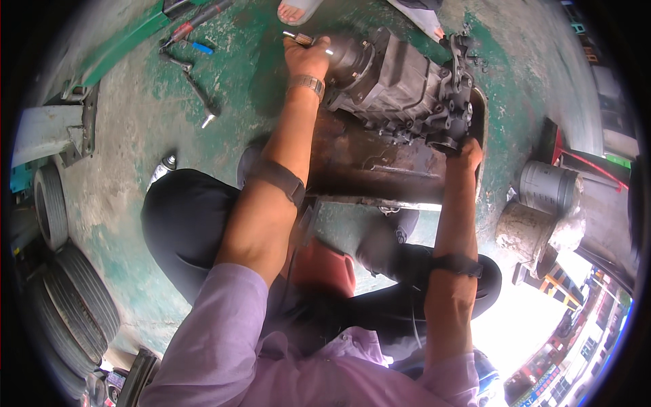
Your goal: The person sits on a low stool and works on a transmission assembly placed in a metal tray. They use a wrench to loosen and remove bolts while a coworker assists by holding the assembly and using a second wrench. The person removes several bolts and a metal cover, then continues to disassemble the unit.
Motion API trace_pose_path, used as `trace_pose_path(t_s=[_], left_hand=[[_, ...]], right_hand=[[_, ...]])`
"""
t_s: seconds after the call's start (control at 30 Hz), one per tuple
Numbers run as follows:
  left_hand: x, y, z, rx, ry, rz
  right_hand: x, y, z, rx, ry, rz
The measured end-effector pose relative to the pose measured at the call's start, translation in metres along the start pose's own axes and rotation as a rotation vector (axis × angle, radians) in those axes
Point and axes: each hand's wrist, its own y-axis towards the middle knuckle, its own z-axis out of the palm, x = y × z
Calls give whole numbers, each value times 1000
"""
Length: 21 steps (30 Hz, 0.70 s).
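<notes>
A grey metal gearbox (403, 81) lies on its side over a brown, oil-stained metal tray (380, 169). Its splined shaft (298, 39) sticks out at the left end, beyond the round housing. My left hand (308, 61) is closed around that end, close to the shaft. At the opposite end, my right hand (466, 154) grips the lower edge of the gearbox beside the tray's right rim. The fingers of my right hand are mostly hidden under the part.
A ratchet wrench (196, 91), a blue-handled tool (202, 48) and a spray can (163, 168) lie to the left on the green floor. Tyres (71, 298) stand at far left. Metal cylinders (550, 184) sit at right. Another person's feet (293, 12) show beyond the gearbox.
</notes>
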Motion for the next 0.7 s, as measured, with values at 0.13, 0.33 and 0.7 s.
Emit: trace_pose_path(t_s=[0.13,0.33,0.7], left_hand=[[-6,-4,3,-65,-41,-46],[-7,-5,3,-48,-57,-60],[3,-1,-4,-15,-78,-46]], right_hand=[[-29,22,-14,50,91,-35],[-6,-4,-4,-79,-156,-194],[41,-42,29,-136,-724,-11]])
